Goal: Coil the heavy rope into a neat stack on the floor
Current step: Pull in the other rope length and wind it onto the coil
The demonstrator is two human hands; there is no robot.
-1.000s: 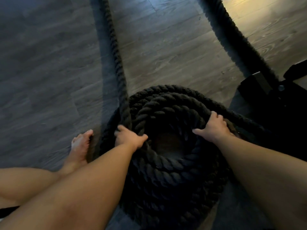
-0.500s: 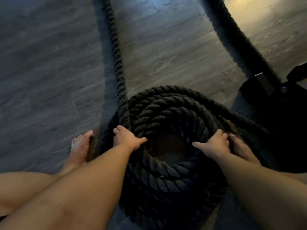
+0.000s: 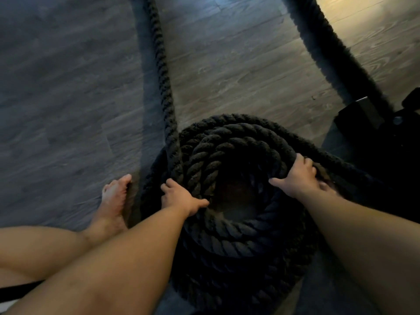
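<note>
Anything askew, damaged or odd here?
Nothing stands out. The rope stacks in even rings, left hand and right hand gripping the top turns; one straight length runs off across the floor, not yet coiled.

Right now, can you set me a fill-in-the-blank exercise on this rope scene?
The left hand grips the coil's ___ side.
The right hand grips its ___ side.
A bare ___ rests on the floor beside the coil.
A straight rope length leaves the coil beside the ___ hand.
Missing: left; right; foot; left.

A gym, judging by battle rope (image 3: 238, 235) and plank floor (image 3: 68, 87)
</note>
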